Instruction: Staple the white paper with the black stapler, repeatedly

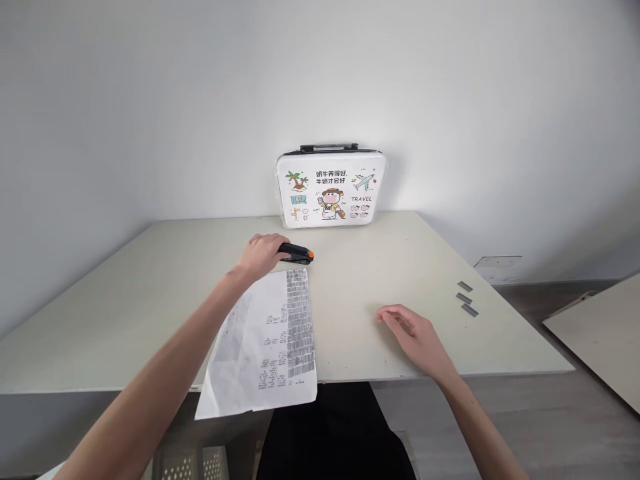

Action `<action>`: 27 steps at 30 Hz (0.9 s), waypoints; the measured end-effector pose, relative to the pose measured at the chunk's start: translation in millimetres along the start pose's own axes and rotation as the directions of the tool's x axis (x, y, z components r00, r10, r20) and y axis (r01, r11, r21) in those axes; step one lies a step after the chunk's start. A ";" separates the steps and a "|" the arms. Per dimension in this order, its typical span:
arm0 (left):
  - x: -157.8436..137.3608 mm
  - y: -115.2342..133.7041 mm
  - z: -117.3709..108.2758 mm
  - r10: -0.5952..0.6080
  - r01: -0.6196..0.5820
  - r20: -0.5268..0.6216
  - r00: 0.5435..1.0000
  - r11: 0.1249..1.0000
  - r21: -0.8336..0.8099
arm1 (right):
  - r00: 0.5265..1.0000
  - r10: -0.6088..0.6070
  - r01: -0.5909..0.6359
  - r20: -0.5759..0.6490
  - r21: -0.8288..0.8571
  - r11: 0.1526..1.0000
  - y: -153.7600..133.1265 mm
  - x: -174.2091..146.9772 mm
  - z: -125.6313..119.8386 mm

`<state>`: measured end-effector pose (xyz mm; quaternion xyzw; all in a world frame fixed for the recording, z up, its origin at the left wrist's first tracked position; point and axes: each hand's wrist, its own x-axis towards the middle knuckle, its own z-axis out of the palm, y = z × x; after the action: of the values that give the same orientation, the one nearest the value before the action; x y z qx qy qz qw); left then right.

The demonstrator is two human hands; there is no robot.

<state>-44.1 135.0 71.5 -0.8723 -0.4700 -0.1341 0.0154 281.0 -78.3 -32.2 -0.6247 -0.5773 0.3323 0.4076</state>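
Note:
My left hand (263,255) is closed round a black stapler (299,254) with an orange tip, just beyond the top edge of the paper. The palm hides the stapler's rear part. Below it lies a white sheet of paper (270,340) with printed text and a dense grey block along its right side; its lower end hangs over the table's front edge. My right hand (410,333) is over the table to the right of the paper, fingers curled together towards the thumb, with no object visible in them. Several staple strips (464,298) lie farther right.
A white case (330,190) with cartoon prints and a black handle stands upright against the wall at the back of the pale table (150,293). On the right, below table height, is another pale board (600,333). Perforated baskets (215,463) sit beneath the front edge.

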 end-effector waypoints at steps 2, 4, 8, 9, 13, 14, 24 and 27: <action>-9.8 24.0 -1.4 0.028 -0.028 -0.019 0.999 0.999 -0.024 | 1.000 0.008 -0.008 -0.009 0.012 1.000 0.9 0.6 0.3; -20.4 51.5 0.7 0.057 -0.059 -0.031 0.998 0.996 -0.071 | 0.999 0.016 -0.014 -0.037 0.042 0.999 2.7 1.6 0.7; -41.4 106.9 14.4 0.106 -0.118 -0.058 0.993 0.947 -0.299 | 0.983 0.034 -0.007 -0.183 0.144 0.990 6.0 4.0 0.9; -46.0 119.1 19.0 0.122 -0.132 -0.052 0.991 0.934 -0.332 | 0.974 0.041 -0.003 -0.221 0.167 0.986 6.2 4.4 0.7; -59.8 157.1 37.0 0.164 -0.157 -0.019 0.986 0.897 -0.413 | 0.949 0.065 -0.006 -0.309 0.189 0.982 5.2 4.4 -0.4; -61.8 163.6 41.2 0.164 -0.153 -0.010 0.986 0.892 -0.425 | 0.947 0.066 -0.007 -0.314 0.185 0.983 4.9 4.1 -0.6; -68.2 180.5 70.1 0.089 -0.070 0.007 0.996 0.825 -0.561 | 0.959 0.027 0.012 -0.282 0.136 0.991 9.2 6.5 -1.3; -70.2 176.6 70.6 0.104 -0.078 0.009 0.995 0.793 -0.604 | 0.961 0.020 0.011 -0.275 0.110 0.994 10.5 6.7 -1.2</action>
<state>80.3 -10.0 3.6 -0.8560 -0.3608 -0.2574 -0.2662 287.6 -71.8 -40.7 -0.6425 -0.4942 0.2745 0.5173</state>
